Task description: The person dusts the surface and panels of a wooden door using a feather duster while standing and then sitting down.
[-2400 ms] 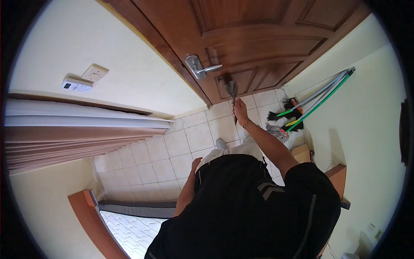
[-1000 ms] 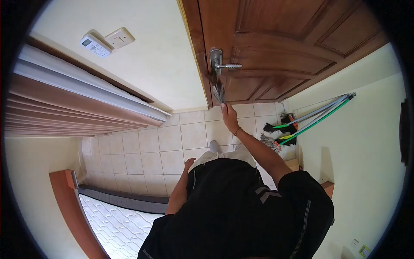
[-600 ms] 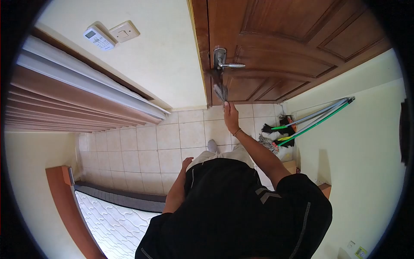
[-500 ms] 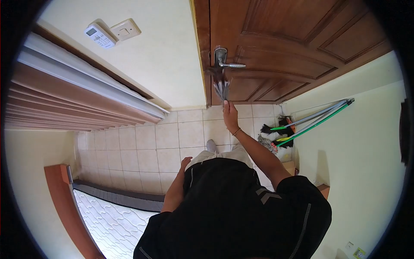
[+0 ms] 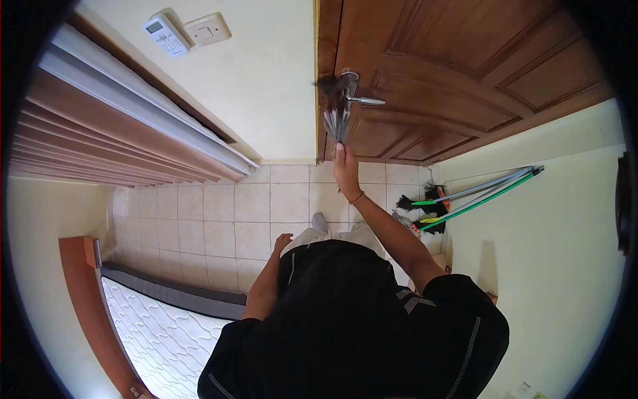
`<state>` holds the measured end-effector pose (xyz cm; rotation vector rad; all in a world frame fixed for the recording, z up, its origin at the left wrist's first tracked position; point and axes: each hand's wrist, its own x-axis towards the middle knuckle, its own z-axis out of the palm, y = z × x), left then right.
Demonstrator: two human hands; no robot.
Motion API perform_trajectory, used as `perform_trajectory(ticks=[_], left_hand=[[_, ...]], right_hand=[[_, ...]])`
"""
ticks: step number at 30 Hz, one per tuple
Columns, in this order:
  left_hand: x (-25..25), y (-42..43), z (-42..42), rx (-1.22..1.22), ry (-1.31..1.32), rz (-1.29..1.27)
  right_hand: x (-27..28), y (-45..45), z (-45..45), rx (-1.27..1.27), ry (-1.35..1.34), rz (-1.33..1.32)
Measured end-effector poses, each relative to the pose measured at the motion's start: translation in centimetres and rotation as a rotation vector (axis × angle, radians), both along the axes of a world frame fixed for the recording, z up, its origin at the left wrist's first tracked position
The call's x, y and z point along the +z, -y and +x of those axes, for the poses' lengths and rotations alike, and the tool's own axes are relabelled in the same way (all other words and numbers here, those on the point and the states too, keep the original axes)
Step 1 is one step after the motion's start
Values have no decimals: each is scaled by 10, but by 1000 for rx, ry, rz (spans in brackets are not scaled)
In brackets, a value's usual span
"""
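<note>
Evidently gripping the narrow end of a feather duster (image 5: 337, 126) in the right hand (image 5: 346, 174), with fingers closed just below the spread of pale quills, probably to leave the plumes free to fan and bend. Pointing it up along the wooden door (image 5: 425, 86), with dark tips (image 5: 325, 85) blurred beside the metal lever handle (image 5: 367, 101), near the door's edge; impossible to tell from above whether touching or just in front. Reaching with a nearly straight arm, wearing a thin bracelet (image 5: 358, 199), likely to bring the plumes to handle height without leaning the body in close. Letting the left hand (image 5: 284, 241) hang beside the pale trousers (image 5: 362, 234), with nothing visible in it and too small to judge how far curled, presumably for want of a second hold on so slim a tool. Standing on light floor tiles (image 5: 252, 203), squarely facing the door. Farther out on the right, seeing long cleaning poles (image 5: 485, 197) tilted against the wall, bristled heads (image 5: 405, 201) down, seemingly tucked there for storage. Out on the left, finding a remote control (image 5: 167, 35) just beside a light switch (image 5: 208, 30), perhaps paired for easy reach, near a gathered curtain (image 5: 100, 139)
</note>
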<state>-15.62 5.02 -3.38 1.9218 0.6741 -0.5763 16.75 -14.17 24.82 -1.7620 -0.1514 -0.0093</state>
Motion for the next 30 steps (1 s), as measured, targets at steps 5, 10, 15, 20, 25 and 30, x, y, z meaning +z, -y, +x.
perform_trajectory(ticks=[5, 10, 15, 20, 25, 30], left_hand=[[-16, 2, -13, -168, 58, 117], [14, 21, 7, 481, 41, -263], [112, -14, 143, 332, 457, 181], [371, -42, 340, 212, 1278, 414], [536, -10, 433, -192, 1824, 676], [551, 42, 479, -602, 1705, 813]], right_hand=[[7, 1, -7, 72, 25, -36], [-33, 4, -10, 16, -117, -131], [-31, 6, -19, 12, -152, -41], [-48, 1, -2, -15, 15, -87], [-72, 5, 9, -6, -105, -219], [-55, 12, -3, 23, 23, -102]])
